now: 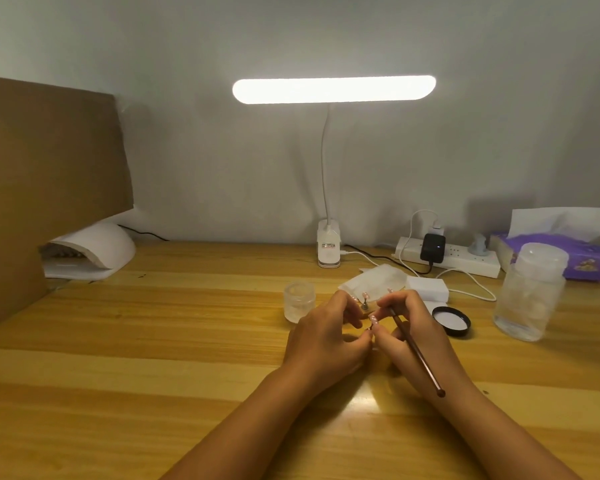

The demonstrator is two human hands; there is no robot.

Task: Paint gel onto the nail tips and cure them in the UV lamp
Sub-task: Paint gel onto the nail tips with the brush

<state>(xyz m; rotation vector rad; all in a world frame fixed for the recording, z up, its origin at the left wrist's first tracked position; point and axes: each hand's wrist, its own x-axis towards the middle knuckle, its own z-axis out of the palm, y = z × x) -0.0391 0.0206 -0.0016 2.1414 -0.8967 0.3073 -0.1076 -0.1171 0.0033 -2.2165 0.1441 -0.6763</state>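
A pale plastered wall backs a striped light-wood counter (153,341), lit by a white clip-on desk lamp with a glowing bar head (333,90). Both hands meet at the counter's centre.

The left hand (326,337) has its fingers curled in, and they appear to pinch a pale pink nail tip (373,319) by its underside; the grip itself is mostly hidden. The right hand (413,327) grips a slim reddish-brown gel brush (416,351) pen-style. The brush's long axis runs from 11 o'clock at the bristle end to 5 o'clock at the butt, which hangs over the wrist. Its working end sits at the tip, which lies at 9 o'clock from the right fingers, between the two hands. The bristles themselves are too small to make out.

A small clear glass gel jar (299,303) stands just beside the left hand at 11 o'clock, and its round black lid (451,320) lies at 3 o'clock of the right hand.

The white domed UV lamp (97,247) sits well apart at 10 o'clock, half under a leaning brown cardboard sheet (49,168). Its mouth faces the counter, so the left hand is the nearer one for carrying the tip across once painting is done.
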